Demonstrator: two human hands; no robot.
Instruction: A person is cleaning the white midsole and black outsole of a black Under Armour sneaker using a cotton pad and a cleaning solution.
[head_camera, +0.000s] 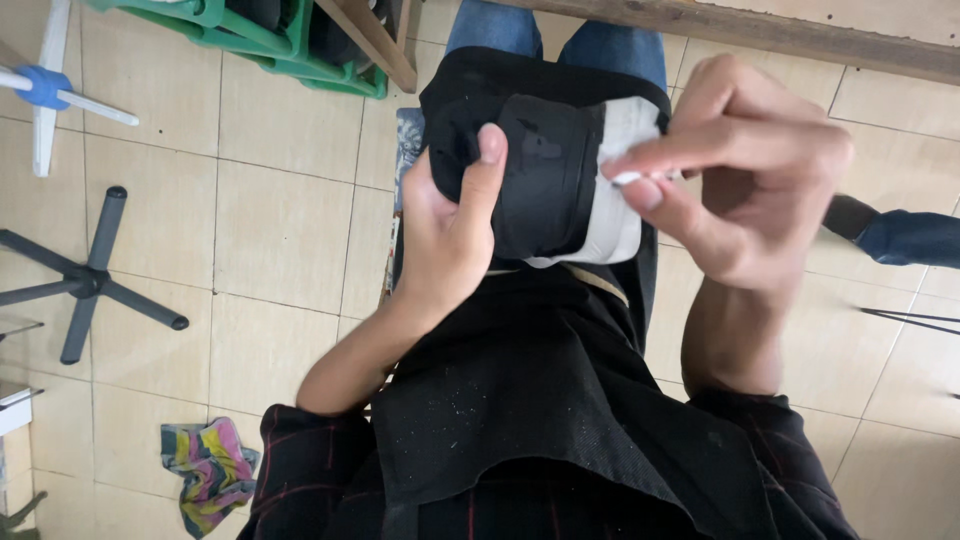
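Observation:
A black garment (545, 180) with a white lining (615, 225) is held up over my lap. My left hand (450, 235) grips its folded edge, thumb pressed on the black cloth. My right hand (745, 170) pinches a small white thing at the edge of the white lining between thumb and forefinger; what it is I cannot tell. More black cloth (520, 390) drapes down over my knees.
Tiled floor all round. A black chair base (90, 280) stands at the left, a green crate (290, 45) under a wooden bench at the top, a coloured rag (210, 470) at the bottom left, another person's blue sleeve (910, 235) at the right.

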